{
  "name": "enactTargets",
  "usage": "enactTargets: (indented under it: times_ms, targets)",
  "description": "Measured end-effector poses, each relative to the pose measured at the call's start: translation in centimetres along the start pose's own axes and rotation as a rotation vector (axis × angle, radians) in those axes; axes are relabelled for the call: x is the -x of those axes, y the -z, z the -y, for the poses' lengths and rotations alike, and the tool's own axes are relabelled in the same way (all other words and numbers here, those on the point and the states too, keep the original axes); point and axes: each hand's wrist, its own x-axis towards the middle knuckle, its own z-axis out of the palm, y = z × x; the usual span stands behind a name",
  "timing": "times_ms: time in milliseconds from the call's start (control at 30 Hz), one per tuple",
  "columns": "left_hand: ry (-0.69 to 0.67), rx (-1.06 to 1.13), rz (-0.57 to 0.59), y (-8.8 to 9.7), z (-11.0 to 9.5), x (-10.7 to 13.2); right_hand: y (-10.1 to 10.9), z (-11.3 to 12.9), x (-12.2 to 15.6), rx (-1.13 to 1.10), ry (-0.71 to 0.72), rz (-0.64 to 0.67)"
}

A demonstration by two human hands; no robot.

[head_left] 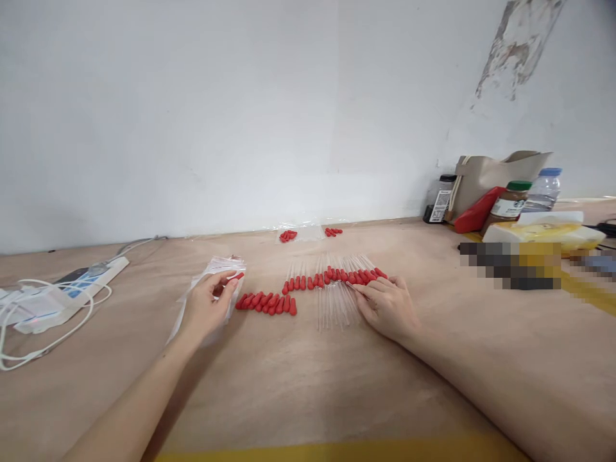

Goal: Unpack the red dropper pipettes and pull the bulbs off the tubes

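The table [308, 385] is filling the lower half of the frame. At its centre a row of glass droppers [337, 285] is lying with long axes running from you towards the wall, red bulbs lined up crosswise. Your right hand [387, 307] is resting at the row's right end, fingertips pointing left and touching the nearest tubes. I cannot tell whether they are gripping one. Your left hand [208, 308], left of centre, is pinching the stack of clear bags [219, 264] between thumb and forefinger. Loose red bulbs [267, 301] are lying between your hands, nearer your left. A red speck is showing at your left fingertips, too small to identify.
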Motion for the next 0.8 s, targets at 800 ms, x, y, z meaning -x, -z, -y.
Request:
enactTargets:
  times_ms: [800]
  targets:
    - [0.097, -0.022, 0.182, -1.7, 0.5, 0.9, 0.1, 1.5, -0.5, -0.023, 0.039, 0.275]
